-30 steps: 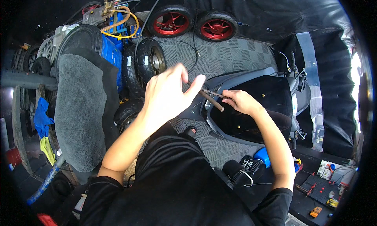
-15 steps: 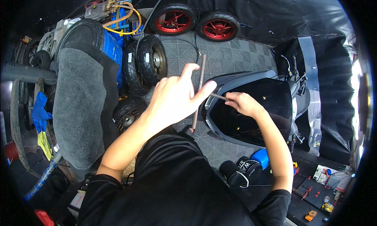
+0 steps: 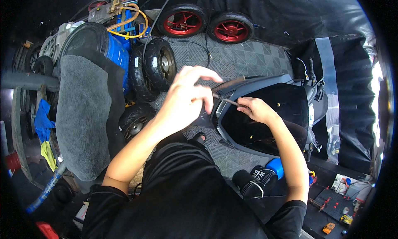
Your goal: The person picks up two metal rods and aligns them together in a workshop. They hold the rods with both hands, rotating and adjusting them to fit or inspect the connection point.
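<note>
A T-handle wrench (image 3: 227,100) lies sideways above the rear of a dark scooter (image 3: 265,110). Around its shaft, over the scooter's glossy black top, the fingers of my right hand (image 3: 258,110) are closed. The wrench's crossbar is smeared by motion and slants up to the right beside my left hand (image 3: 188,96). Some fingers of that hand are bent and blurred, held apart near the crossbar, with no grip on it showing. What the far end of the shaft meets is hidden by my right hand.
Two red-rimmed wheels (image 3: 182,21) lie at the back. Dark tyres (image 3: 163,64) and a blue barrel (image 3: 118,56) stand to the left, near a grey towel-covered bench (image 3: 83,118). Black buckets (image 3: 248,184) sit on the tiled floor (image 3: 236,160) at the right front.
The crossbar has turned clockwise, from nearly upright to slanting right. My left hand's fingers have curled and shifted with it. My right hand stays in place on the shaft.
</note>
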Demonstrator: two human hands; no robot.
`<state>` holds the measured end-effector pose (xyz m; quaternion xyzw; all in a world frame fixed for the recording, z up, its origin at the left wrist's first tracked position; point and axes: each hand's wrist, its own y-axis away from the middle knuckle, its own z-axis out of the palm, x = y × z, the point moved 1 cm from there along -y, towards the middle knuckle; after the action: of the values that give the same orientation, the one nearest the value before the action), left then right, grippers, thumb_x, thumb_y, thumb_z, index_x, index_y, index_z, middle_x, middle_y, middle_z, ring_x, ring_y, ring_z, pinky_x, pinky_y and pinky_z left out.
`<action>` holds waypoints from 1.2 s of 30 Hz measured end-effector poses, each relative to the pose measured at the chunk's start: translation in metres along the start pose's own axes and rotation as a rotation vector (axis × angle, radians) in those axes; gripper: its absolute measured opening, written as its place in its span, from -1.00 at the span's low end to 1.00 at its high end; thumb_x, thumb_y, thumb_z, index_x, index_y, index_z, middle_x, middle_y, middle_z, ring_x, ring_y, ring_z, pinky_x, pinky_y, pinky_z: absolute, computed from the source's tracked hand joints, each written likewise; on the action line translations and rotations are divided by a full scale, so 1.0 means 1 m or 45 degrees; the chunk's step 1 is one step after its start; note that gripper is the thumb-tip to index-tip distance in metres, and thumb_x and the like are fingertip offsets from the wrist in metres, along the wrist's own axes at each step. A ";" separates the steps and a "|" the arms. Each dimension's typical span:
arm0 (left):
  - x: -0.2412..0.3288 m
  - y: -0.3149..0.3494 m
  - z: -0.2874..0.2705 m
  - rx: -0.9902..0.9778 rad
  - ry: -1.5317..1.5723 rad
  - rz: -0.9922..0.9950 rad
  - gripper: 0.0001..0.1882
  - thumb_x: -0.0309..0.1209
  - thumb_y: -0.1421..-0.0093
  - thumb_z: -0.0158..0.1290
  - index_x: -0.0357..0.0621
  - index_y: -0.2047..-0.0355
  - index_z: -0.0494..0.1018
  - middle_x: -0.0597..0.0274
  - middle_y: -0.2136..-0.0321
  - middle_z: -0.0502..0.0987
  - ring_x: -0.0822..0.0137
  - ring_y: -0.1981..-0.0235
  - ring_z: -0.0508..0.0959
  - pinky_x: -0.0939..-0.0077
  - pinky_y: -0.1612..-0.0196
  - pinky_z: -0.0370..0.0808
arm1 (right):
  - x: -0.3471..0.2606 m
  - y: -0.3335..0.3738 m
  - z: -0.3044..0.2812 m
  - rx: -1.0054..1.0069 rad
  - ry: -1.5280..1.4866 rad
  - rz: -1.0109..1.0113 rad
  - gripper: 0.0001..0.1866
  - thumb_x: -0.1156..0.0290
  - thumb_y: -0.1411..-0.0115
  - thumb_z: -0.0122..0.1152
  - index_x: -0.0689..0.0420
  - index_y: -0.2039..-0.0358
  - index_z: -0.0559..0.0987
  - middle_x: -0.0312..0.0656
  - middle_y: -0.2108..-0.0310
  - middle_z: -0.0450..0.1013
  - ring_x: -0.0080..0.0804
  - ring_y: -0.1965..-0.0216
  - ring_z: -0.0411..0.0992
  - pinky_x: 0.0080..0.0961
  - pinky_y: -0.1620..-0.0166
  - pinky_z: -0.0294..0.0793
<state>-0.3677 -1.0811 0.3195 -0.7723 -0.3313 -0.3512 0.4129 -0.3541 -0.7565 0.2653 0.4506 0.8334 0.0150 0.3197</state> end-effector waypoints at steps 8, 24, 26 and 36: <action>0.000 -0.007 0.013 -0.246 0.039 -0.917 -0.42 0.02 -0.25 0.20 -0.30 0.03 0.55 0.13 0.75 0.56 0.32 0.72 0.60 0.40 0.47 0.51 | 0.004 0.000 0.000 -0.025 -0.002 0.053 -0.80 0.38 -0.25 0.24 0.18 0.29 0.40 0.04 0.41 0.47 0.16 0.24 0.50 -0.01 0.24 0.43; 0.002 -0.015 -0.008 -0.038 -0.109 -0.926 -0.50 -0.17 -0.38 0.03 -0.25 0.64 0.52 0.21 0.67 0.56 0.36 0.56 0.62 0.51 0.29 0.55 | 0.008 0.003 0.002 0.014 -0.018 0.021 -0.82 0.41 -0.24 0.24 0.16 0.25 0.42 -0.01 0.40 0.50 0.12 0.24 0.51 -0.04 0.23 0.47; -0.001 -0.011 0.000 -0.238 -0.159 -0.998 -0.38 0.06 -0.34 0.07 -0.28 0.61 0.57 0.08 0.85 0.43 0.14 0.70 0.62 0.28 0.51 0.55 | 0.008 0.003 0.002 0.004 -0.035 0.029 -0.81 0.41 -0.24 0.24 0.17 0.25 0.43 0.01 0.41 0.50 0.13 0.25 0.51 -0.04 0.24 0.46; -0.014 -0.028 0.005 -0.231 0.027 0.072 -0.66 -0.54 -0.09 0.12 -0.04 0.13 0.69 0.05 -0.12 0.55 0.07 -0.29 0.40 0.28 -0.33 0.31 | 0.013 -0.002 -0.009 -0.063 -0.148 -0.020 -0.83 0.44 -0.20 0.30 0.25 0.36 0.51 -0.03 0.45 0.49 0.03 0.39 0.51 -0.17 0.32 0.43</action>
<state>-0.3969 -1.0678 0.3174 -0.8118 -0.2717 -0.3762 0.3544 -0.3659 -0.7451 0.2650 0.4360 0.8163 0.0069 0.3788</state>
